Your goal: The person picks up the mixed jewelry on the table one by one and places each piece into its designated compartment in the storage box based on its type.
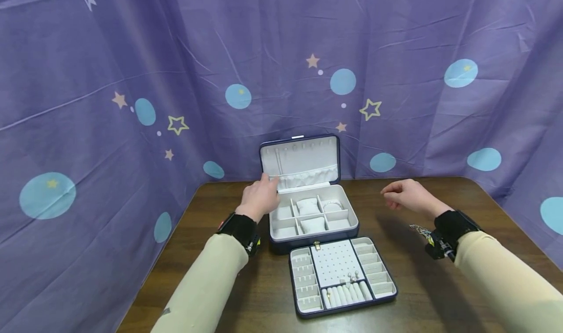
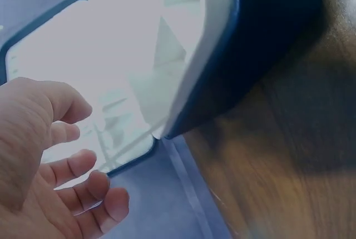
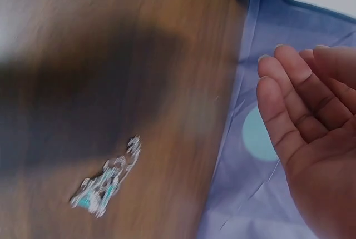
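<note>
A dark blue jewelry box (image 1: 314, 244) stands with its lid (image 1: 303, 154) raised. My left hand (image 1: 260, 197) is at its left side, near the lid's lower left corner; in the left wrist view the fingers are loosely bent with nothing between them. A thin chain (image 1: 278, 161) hangs inside the lid. To the right of the box, my right hand (image 1: 411, 196) hovers above the table, fingers relaxed and no object visible in them. A silvery necklace with turquoise parts (image 3: 97, 189) lies on the table near the right wrist, which partly hides it in the head view.
A jewelry tray (image 1: 344, 308) lies before the box, with ring rolls (image 1: 345, 295), side compartments and small earrings (image 1: 353, 277). Inside the box sit two white cushions (image 1: 313, 225) and a bracelet (image 1: 333, 206). A purple curtain (image 1: 281, 54) hangs behind the wooden table (image 1: 264, 294).
</note>
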A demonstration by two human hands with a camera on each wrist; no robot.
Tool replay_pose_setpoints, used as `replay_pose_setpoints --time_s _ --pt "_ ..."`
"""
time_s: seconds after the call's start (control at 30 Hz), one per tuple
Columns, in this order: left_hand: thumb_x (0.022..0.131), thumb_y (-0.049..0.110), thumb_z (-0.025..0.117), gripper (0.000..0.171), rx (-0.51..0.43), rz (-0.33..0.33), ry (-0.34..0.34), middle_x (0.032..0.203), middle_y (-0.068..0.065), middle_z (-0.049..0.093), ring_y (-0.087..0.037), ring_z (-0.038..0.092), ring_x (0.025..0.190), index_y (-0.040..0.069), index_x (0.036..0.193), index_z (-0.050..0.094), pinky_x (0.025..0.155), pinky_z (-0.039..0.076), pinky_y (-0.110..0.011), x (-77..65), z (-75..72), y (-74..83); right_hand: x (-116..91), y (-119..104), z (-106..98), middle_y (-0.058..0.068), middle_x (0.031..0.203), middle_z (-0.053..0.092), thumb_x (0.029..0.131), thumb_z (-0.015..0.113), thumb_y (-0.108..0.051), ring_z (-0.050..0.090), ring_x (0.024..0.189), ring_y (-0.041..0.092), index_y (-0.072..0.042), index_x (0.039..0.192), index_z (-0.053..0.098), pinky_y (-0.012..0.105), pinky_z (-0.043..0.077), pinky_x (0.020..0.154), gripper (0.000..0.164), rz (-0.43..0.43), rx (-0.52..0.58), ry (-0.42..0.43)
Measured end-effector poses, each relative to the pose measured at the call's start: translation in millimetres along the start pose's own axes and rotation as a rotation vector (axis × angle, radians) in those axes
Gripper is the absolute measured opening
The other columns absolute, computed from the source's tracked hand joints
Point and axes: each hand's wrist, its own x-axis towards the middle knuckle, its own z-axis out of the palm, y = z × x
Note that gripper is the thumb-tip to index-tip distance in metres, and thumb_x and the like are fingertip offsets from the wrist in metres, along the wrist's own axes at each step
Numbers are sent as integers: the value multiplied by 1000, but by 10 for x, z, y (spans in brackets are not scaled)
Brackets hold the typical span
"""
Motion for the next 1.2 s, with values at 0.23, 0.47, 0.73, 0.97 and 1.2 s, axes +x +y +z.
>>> replay_pose_setpoints --time_s 0.23,0.47,0.73,0.97,1.2 --pt "99 23 56 48 7 132 30 126 -13 56 -30 64 97 20 147 55 72 55 -49 -80 -49 102 -160 226 -100 11 91 73 101 62 -13 69 86 27 8 119 67 37 57 74 28 41 -65 5" --pt "101 25 57 42 39 256 -30 122 -9 62 -28 64 98 21 142 60 74 56 -48 -187 -6 206 -337 428 -147 21 111 72 100 63 -16 67 97 28 8 119 67 41 55 77 32 75 -185 -14" --pt "100 27 64 22 61 279 -30 108 -7 60 -27 61 99 13 117 68 75 56 -45 -318 99 196 -437 665 -131 9 92 70 91 72 -18 61 83 21 0 100 69 36 48 70 20 88 -293 -25" --pt "96 23 67 25 1 170 36 105 -11 58 -31 59 94 8 112 57 67 54 -46 -388 217 63 -510 767 -60 1 84 66 86 77 -23 57 76 16 -5 92 66 35 45 68 22 70 -345 -24" --pt "94 30 67 44 -93 -51 -1 109 -15 58 -34 61 95 1 123 53 72 54 -51 -405 329 -67 -550 878 23 -2 82 65 86 77 -19 56 72 15 -5 90 62 35 46 66 21 39 -360 -33"
